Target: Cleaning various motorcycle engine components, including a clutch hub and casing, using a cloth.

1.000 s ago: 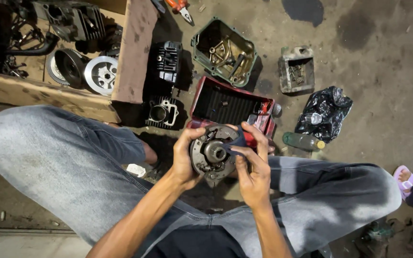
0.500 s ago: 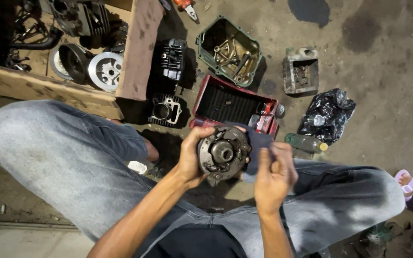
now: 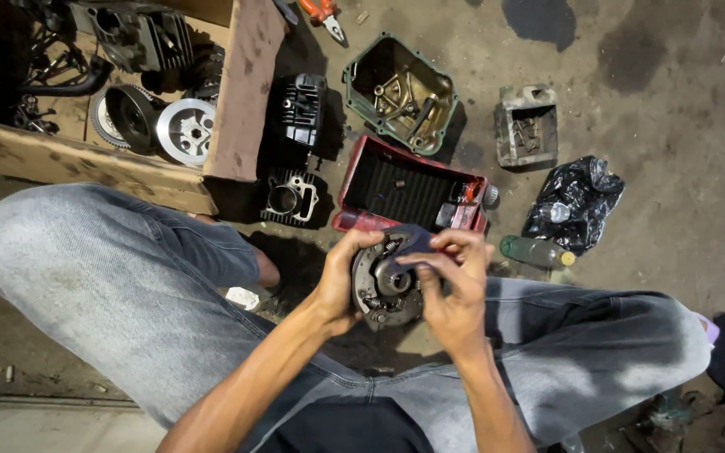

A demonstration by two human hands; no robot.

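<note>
Two hands: both are closed around one round metal clutch assembly (image 3: pixel 386 289), held above the lap, between the knees of a seated person in grey jeans.
Left hand (image 3: pixel 339 289): curled under the left rim of the clutch assembly, fingers wrapped behind it and thumb at its upper edge, so that the part is carried and steadied.
Right hand (image 3: pixel 455 289): fingers bent and pinched together over the hub; a small blue-grey piece (image 3: pixel 409 243), cloth or pad, appears to be pressed against the top of the part. What it is cannot be told.
Clutch assembly: face turned up toward the camera; springs and shoes are visible around a central hub.
Step in hand: judged to be wiping or working at the hub face while the part is braced.
Next move: it would call for a steady left grip and light, controlled pressure from the right fingertips, so that the springs are not dislodged.
Floor (image 3: pixel 648 67): stained concrete; everything else lies on it.
Red tray (image 3: pixel 404 191): just beyond the hands, with small parts at its right end.
Green tin (image 3: pixel 399 92): beyond the red tray, holding loose metal pieces.
Cylinder (image 3: pixel 289 200): left of the red tray, beside a black finned head (image 3: pixel 299 109).
Cardboard box (image 3: pixel 86 159): at the far left, with round engine parts inside.
Black bag (image 3: pixel 576 201) and green bottle (image 3: pixel 534 251): to the right of the hands.
Pliers (image 3: pixel 322 15): at the far edge of the view.
</note>
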